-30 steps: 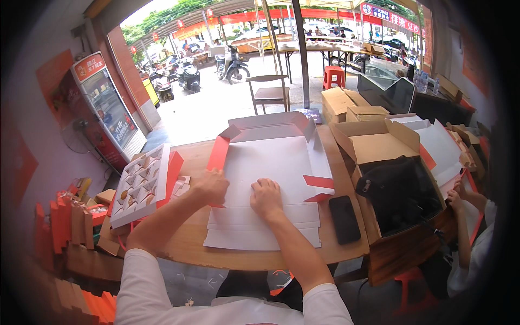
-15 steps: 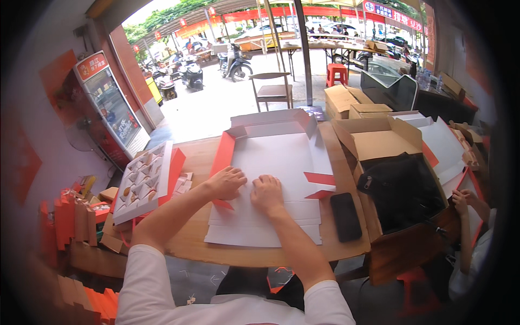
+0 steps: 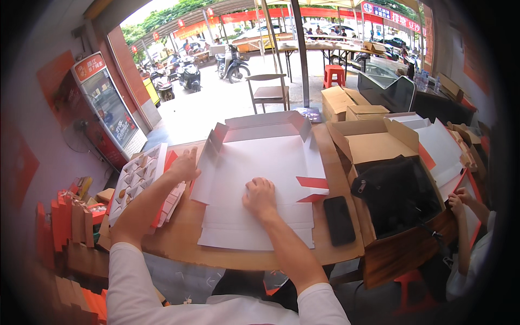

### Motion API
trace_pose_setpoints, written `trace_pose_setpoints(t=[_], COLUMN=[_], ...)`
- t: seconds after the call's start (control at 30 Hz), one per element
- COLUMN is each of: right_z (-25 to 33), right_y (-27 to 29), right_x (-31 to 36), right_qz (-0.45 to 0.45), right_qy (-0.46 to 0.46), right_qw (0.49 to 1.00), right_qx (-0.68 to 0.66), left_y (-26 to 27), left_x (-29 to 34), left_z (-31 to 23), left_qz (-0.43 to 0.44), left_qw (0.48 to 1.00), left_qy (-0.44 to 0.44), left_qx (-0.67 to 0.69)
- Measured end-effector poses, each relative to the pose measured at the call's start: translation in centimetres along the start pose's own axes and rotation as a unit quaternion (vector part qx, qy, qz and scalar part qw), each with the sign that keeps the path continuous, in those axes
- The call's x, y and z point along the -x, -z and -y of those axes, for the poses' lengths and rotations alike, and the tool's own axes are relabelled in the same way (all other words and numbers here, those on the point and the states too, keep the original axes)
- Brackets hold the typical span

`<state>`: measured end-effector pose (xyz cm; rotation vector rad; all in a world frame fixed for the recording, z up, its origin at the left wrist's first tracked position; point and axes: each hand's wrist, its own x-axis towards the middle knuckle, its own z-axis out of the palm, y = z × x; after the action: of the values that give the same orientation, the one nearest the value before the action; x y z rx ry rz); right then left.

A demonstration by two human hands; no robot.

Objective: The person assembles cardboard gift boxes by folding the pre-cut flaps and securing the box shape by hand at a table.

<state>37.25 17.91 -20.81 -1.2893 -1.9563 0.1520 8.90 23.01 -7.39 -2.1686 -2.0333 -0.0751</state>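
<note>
A partly folded white cardboard box with red outer faces lies on the wooden table in front of me. Its far wall and corner flaps stand up, while the near panel is flat. My right hand rests palm down on the white bottom, fingers slightly bent and holding nothing. Just outside the box's left side wall is my left hand, its fingers stretched out beside the wall's edge. Whether it touches that edge is hard to make out. Two red-faced flaps stick inward on the right side.
A white tray box with divided compartments stands at the left. A black phone lies to the right, beside an open brown carton with a black bag in it. At the far right, another person's hands hold red-edged cardboard.
My left hand has moved leftward off the white bottom to outside the left wall. That wall now leans outward with its white inside showing. My right hand stays on the bottom.
</note>
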Motion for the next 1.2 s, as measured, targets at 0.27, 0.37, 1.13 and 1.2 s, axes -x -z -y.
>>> trace_pose_setpoints(t=[0.27,0.37,1.13,1.2], right_z=[-0.2,0.0,0.0,-0.2], right_y=[-0.1,-0.2,0.1,0.1], right_x=[-0.1,-0.2,0.2,0.0], right_qz=[0.019,0.015,0.018,0.009], right_qy=[-0.009,-0.010,-0.015,-0.017], right_qw=[1.000,1.000,0.999,0.999], right_qx=[-0.016,-0.017,-0.035,-0.034], left_y=[-3.1,-4.8,-4.9,-6.2], left_x=[-3.2,-3.6,-6.2,-7.2], left_z=[4.9,6.1,2.8,1.6], left_qz=[0.139,0.106,0.189,0.200], left_qw=[0.896,0.932,0.970,0.974], left_qy=[0.195,0.197,-0.095,0.031], left_qx=[0.374,0.284,-0.120,-0.102])
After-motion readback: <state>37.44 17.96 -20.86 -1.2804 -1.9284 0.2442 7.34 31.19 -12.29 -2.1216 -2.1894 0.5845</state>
